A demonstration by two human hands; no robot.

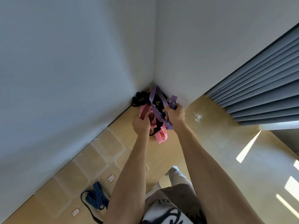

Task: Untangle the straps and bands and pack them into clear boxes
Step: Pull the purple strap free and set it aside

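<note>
Two pale blue-grey plaster walls (72,70) are seen meeting in a far corner, and grey pleated curtains (258,88) are hung along the right. A tan, smooth floor (186,143) is spread below, crossed by bright patches of sunlight at the right edge.

Along the left wall a row of clear, lidless plastic boxes (90,160) is laid on the floor, from near left up toward the corner; small white labels are stuck on two of them. Whether anything lies inside the far boxes cannot be told.

At the near left, a blue striped elastic band with a black cord (95,197) is coiled, apparently within one of the clear boxes.

Up in the middle, a tangle is held off the floor by both hands. A broad pink fabric band (160,135) is hung lowest from the bundle. A long purple webbing strap (153,101) is looped upward over the tangle, with a metal ring near its right end. Behind, in the corner itself, a knotted black rope (140,97) is heaped on the floor against the walls.

The right hand (174,114) is curled round the purple webbing strap, just below the ring. The left hand (141,124) is closed on a red-and-black striped band (144,111), fingers wrapped round it beside the pink one.
</note>
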